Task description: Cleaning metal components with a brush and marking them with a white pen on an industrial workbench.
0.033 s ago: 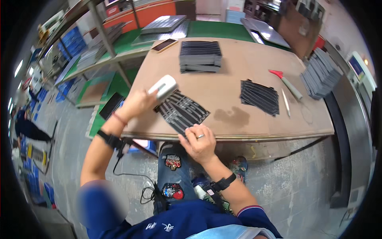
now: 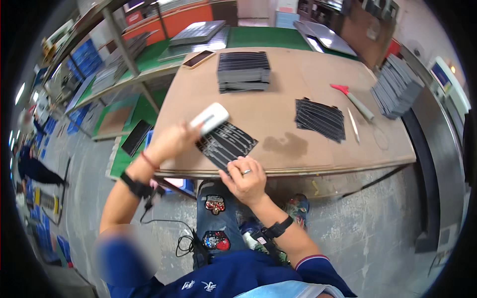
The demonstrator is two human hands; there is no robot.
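My left hand (image 2: pixel 174 141) is closed round a white roller-like tool (image 2: pixel 210 118), its fingers smeared by motion. The tool lies over the far left part of a black striped sheet (image 2: pixel 229 144), hiding that end. This sheet lies slantwise at the table's front edge. My right hand (image 2: pixel 246 180) has its bent fingers on the sheet's near corner, which they partly cover. To the right, several similar black striped pieces (image 2: pixel 319 119) lie in a loose overlapping pile. A tall stack of dark sheets (image 2: pixel 243 72) stands at the far middle of the table.
A red-and-grey hand tool (image 2: pixel 354 102) and a white pen-like stick (image 2: pixel 353 125) lie at the table's right. Beside them leans a stack of grey pieces (image 2: pixel 397 87). A phone (image 2: pixel 198 59) rests at the far left. A person (image 2: pixel 37 164) stands in the left background.
My left hand has brought the white tool slightly down and to the right over the striped sheet. My right hand keeps its place at the near corner. The view has shifted a little.
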